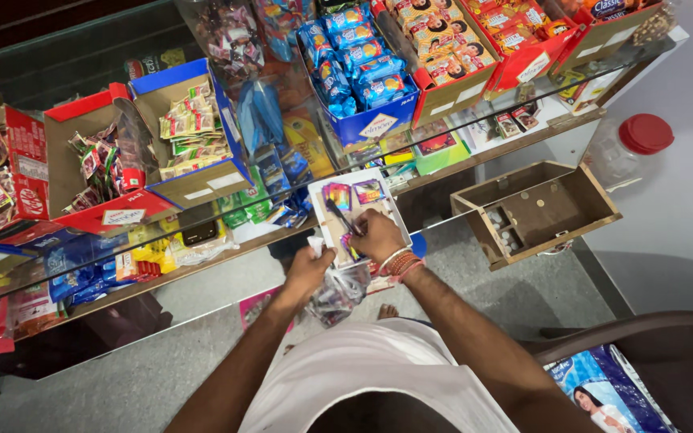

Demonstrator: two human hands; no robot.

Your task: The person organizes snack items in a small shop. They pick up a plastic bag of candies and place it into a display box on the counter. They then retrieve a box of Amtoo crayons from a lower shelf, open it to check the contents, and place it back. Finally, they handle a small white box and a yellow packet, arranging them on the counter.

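Note:
My left hand (pixel 308 271) grips the top of a clear plastic bag (pixel 338 293) holding small dark wrapped items, hanging below the counter edge. My right hand (pixel 377 234), with red and white bangles on the wrist, rests on a white cardboard sheet (pixel 358 208) carrying small colourful packets, and pinches a dark sachet (pixel 338 215) on it. The sheet lies on a glass counter (pixel 226 265).
Open cardboard boxes of snack packets (pixel 194 132), blue biscuit packs (pixel 358 64) and red boxes (pixel 10 176) line the counter. An open wooden drawer (pixel 535 210) sticks out at the right. A clear jar with a red lid (pixel 643 136) stands beyond. A brown chair (pixel 667 353) sits at lower right.

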